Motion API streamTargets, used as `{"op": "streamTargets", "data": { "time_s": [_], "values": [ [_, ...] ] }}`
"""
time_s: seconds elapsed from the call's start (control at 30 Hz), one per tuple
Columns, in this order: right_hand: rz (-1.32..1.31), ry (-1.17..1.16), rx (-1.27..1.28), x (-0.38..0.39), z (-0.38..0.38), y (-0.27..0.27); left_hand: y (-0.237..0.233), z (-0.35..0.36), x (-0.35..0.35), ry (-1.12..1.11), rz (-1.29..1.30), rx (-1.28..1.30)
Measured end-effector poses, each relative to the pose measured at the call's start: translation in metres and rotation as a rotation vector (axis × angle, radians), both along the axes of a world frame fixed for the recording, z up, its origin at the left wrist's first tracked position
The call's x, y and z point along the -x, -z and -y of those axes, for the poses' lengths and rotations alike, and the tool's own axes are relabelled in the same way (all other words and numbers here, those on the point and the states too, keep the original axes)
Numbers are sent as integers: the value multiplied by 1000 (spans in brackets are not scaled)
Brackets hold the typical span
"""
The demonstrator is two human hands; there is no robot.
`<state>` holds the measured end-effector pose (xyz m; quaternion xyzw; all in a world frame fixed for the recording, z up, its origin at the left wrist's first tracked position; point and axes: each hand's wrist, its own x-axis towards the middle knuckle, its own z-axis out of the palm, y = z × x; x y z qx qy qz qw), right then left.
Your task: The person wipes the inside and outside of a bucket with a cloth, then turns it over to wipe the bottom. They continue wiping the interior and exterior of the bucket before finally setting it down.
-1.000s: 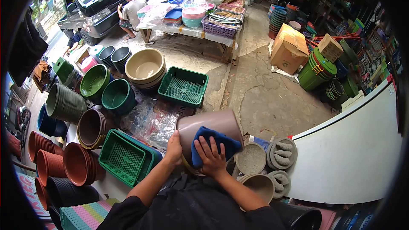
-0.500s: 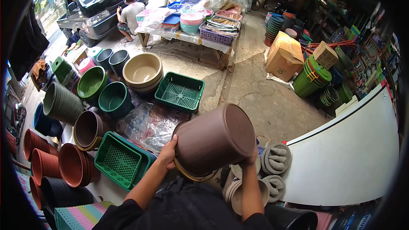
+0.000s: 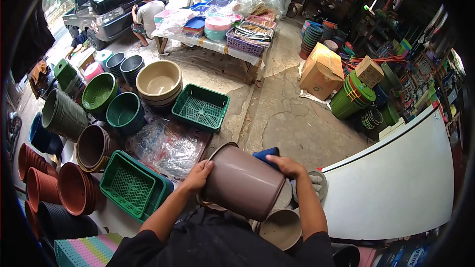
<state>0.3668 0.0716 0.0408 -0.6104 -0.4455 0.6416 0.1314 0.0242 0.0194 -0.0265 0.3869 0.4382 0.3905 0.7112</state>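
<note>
A brown plastic bucket (image 3: 243, 180) lies tilted on its side in front of my body, its rim toward the left and its base toward the right. My left hand (image 3: 199, 175) grips it at the rim, with the thumb on the outer wall. In my right hand (image 3: 288, 165) is a folded dark blue cloth (image 3: 267, 156), held against the upper side of the bucket near the base. Beneath the bucket's right end stand beige pots (image 3: 281, 228), partly covered by it.
Stacked pots, such as terracotta ones (image 3: 79, 188), and green baskets (image 3: 201, 108) crowd the left. A goods table (image 3: 208, 44) stands ahead, a cardboard box (image 3: 321, 71) beyond right, and a white panel (image 3: 391, 178) at right. A person (image 3: 147, 16) squats by a vehicle (image 3: 116, 7).
The bucket's base has swung down and toward me. My right hand has moved from under the base to its upper side, and the blue cloth now shows in it. The view has shifted slightly.
</note>
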Motion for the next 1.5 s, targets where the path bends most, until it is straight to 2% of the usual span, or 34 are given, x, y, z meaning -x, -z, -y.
{"op": "streamTargets", "data": {
  "time_s": [0.07,0.17,0.2,0.23,0.27,0.3,0.4,0.47,0.5,0.53,0.6,0.63,0.7,0.73,0.8,0.83,0.9,0.93,1.0,1.03,1.1,1.47,1.5],
  "values": [
    [425,-404,-168,36,4,-24,13,0,-3,-4,-19,-32],
    [681,-424,-972,70,38,0,24,3,-8,-79,-103,-81],
    [680,-429,-973,82,49,1,25,4,-11,-178,-36,-44],
    [797,-451,-1093,95,60,-5,26,4,-12,-278,32,-10],
    [913,-471,-1214,105,69,-5,33,4,-12,-287,34,-14],
    [911,-476,-1222,110,79,3,43,3,-11,-349,124,66],
    [963,-335,-1349,113,112,42,33,2,-2,-432,272,213],
    [955,68,-1543,108,119,74,22,3,3,-450,330,284],
    [815,154,-1570,105,120,72,20,4,8,-392,423,348],
    [815,161,-1569,106,117,73,20,4,12,-329,516,411],
    [327,566,-1564,109,109,70,29,5,20,-247,520,412],
    [334,583,-1564,81,115,118,29,5,23,-215,531,422],
    [405,542,-1198,30,118,212,37,7,30,-129,587,428],
    [-42,703,-922,45,103,140,34,8,30,-115,576,430],
    [-697,700,-530,25,94,64,24,14,30,-63,583,376],
    [-696,714,-532,15,89,45,28,15,29,-62,581,355],
    [-424,494,-476,2,79,19,36,17,30,-67,558,355],
    [-425,505,-477,5,74,0,36,17,29,-84,541,348],
    [138,185,-832,17,66,-26,34,19,27,-76,506,304],
    [139,191,-829,22,64,-25,33,20,27,-77,476,255],
    [544,113,-905,34,60,-21,34,20,28,-84,475,236],
    [655,-51,-1090,91,51,-40,13,19,45,-163,410,154],
    [475,-68,-1106,100,54,-48,23,21,45,-191,421,175]
  ]
}}
